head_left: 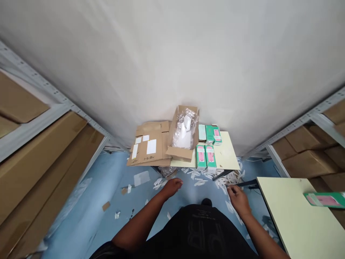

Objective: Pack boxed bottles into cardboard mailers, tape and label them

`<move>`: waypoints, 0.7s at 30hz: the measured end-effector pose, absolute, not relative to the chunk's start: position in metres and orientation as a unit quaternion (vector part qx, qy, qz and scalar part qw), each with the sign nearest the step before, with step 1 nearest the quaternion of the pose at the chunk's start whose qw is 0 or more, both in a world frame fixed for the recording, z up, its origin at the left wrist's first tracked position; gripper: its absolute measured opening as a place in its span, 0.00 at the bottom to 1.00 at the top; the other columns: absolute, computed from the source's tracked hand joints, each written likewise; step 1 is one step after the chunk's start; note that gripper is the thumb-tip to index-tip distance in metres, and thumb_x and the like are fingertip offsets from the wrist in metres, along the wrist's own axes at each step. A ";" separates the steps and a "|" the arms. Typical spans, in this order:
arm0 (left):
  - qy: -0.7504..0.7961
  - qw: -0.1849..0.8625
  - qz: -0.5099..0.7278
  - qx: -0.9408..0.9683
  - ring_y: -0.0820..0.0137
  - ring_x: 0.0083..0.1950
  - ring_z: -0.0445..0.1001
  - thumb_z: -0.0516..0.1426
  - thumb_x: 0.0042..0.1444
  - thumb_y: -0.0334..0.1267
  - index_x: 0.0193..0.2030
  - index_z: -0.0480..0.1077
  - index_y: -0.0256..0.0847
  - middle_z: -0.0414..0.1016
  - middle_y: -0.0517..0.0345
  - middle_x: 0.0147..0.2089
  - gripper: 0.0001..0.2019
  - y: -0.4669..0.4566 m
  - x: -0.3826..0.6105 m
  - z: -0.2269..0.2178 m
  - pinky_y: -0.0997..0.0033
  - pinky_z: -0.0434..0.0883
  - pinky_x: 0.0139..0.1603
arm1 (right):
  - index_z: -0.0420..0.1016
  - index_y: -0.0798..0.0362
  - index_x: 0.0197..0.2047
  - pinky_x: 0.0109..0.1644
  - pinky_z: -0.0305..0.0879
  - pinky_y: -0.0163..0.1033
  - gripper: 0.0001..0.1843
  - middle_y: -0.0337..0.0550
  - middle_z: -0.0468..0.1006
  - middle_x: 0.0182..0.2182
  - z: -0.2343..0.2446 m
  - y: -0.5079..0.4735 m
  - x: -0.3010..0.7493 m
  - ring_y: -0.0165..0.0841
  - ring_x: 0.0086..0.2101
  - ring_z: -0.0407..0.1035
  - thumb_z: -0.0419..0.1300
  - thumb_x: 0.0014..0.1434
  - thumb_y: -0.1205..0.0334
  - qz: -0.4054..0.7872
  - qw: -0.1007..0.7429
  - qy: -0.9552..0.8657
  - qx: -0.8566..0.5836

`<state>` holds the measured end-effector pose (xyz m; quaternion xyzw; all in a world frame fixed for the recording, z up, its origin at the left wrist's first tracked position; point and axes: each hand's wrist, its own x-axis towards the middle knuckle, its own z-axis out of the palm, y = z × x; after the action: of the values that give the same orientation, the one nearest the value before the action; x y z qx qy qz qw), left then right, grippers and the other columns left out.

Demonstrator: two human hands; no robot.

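Note:
My left hand (173, 187) hangs above the floor in front of the table, its fingers curled in, with nothing visible in it. My right hand (238, 200) is held to the right, loosely bent with a gap between thumb and fingers, and no object shows there. Both hands are apart from the table (228, 151). On it stands an open cardboard box (195, 136) lined with bubble wrap (177, 138), with white pieces inside. Green-and-pink product boxes (210, 157) stand right of it. Flattened cardboard (159, 156) with white labels lies to the left.
Shelves with cardboard boxes rise at the left (48, 158) and right (309, 163). A second table (285, 201) at the right bears a green-and-pink box (325, 199). White paper strips (199, 182) and scraps litter the blue floor (113, 183). A white wall (172, 54) stands behind.

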<state>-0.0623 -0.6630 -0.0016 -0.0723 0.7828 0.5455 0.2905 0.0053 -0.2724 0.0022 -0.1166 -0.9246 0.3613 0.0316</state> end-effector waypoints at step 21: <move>0.787 -0.048 0.411 -0.457 0.62 0.57 0.77 0.61 0.58 0.39 0.58 0.71 0.40 0.78 0.48 0.59 0.21 -0.820 -0.143 0.008 0.67 0.70 0.56 | 0.80 0.48 0.53 0.56 0.68 0.49 0.29 0.47 0.81 0.52 0.021 -0.426 -0.189 0.46 0.51 0.74 0.60 0.60 0.35 0.441 -0.499 -0.701 0.256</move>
<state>-0.1431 -0.8204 0.0081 -0.4573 0.7870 0.4113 -0.0480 -0.1893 -0.4257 0.0209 0.2564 -0.7006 0.4407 -0.4992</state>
